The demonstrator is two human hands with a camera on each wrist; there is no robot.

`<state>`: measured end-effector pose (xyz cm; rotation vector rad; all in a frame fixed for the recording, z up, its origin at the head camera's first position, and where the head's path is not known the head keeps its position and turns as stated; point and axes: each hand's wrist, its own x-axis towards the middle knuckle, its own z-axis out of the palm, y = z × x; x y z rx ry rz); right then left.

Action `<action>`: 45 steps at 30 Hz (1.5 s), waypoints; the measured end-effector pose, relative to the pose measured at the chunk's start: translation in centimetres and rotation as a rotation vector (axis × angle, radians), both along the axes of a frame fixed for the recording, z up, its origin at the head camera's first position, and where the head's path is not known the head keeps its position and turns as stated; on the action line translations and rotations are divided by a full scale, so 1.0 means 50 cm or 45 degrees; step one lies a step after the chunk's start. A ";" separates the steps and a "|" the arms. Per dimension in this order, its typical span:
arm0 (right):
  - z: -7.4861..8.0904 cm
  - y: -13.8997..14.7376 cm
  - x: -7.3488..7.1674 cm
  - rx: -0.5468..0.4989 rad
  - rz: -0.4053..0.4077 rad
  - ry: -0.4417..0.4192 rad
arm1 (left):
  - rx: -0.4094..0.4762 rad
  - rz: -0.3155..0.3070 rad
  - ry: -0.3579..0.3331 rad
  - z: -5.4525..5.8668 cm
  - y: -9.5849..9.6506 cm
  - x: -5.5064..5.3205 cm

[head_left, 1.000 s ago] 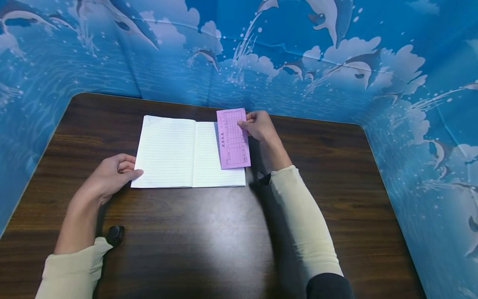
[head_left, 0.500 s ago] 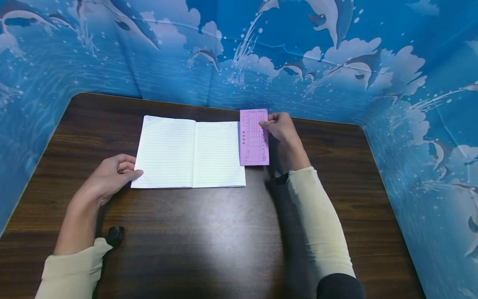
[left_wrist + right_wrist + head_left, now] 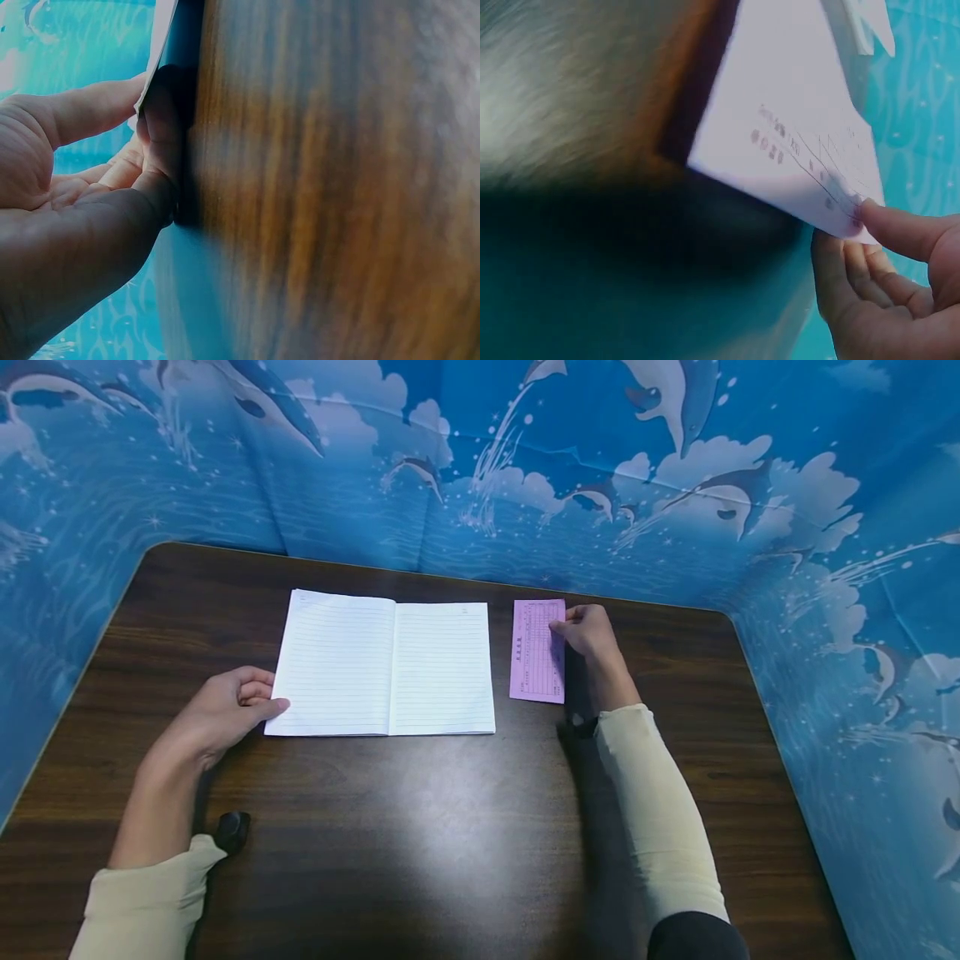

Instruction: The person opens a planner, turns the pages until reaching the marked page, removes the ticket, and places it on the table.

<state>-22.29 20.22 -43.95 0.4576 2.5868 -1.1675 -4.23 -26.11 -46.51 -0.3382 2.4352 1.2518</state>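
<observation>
An open notebook (image 3: pixel 442 668) with white lined pages lies toward the back of the table. My left hand (image 3: pixel 232 706) pinches its left edge, thumb on top of the page and fingers underneath; the left wrist view shows the page edge (image 3: pixel 154 67) between thumb and fingers. To the right of the notebook is a pink printed form (image 3: pixel 537 652) with a table of lines. My right hand (image 3: pixel 588 631) pinches its right edge near the upper corner. In the right wrist view the thumb lies on the printed face of the form (image 3: pixel 780 135), with the fingers behind it.
The dark wood-grain table (image 3: pixel 450 827) has rounded back corners. A blue curtain (image 3: pixel 480 468) with dolphins hangs behind it and along the sides. A small black device (image 3: pixel 232 832) sits at the left sleeve's cuff.
My right hand has carried the pink form from over the right page to the right, off the notebook, and then lower toward the table. My left hand stays on the notebook's edge.
</observation>
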 end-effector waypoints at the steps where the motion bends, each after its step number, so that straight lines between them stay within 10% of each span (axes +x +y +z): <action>1: -0.003 0.003 0.001 0.016 0.005 0.005 | 0.000 0.001 -0.002 0.001 0.000 0.000; 16: -0.024 -0.007 0.009 0.255 0.076 0.065 | 0.015 0.002 -0.014 0.000 0.000 0.001; 45: -0.010 -0.023 0.025 0.168 0.102 0.104 | 0.018 0.017 -0.012 0.001 0.001 0.003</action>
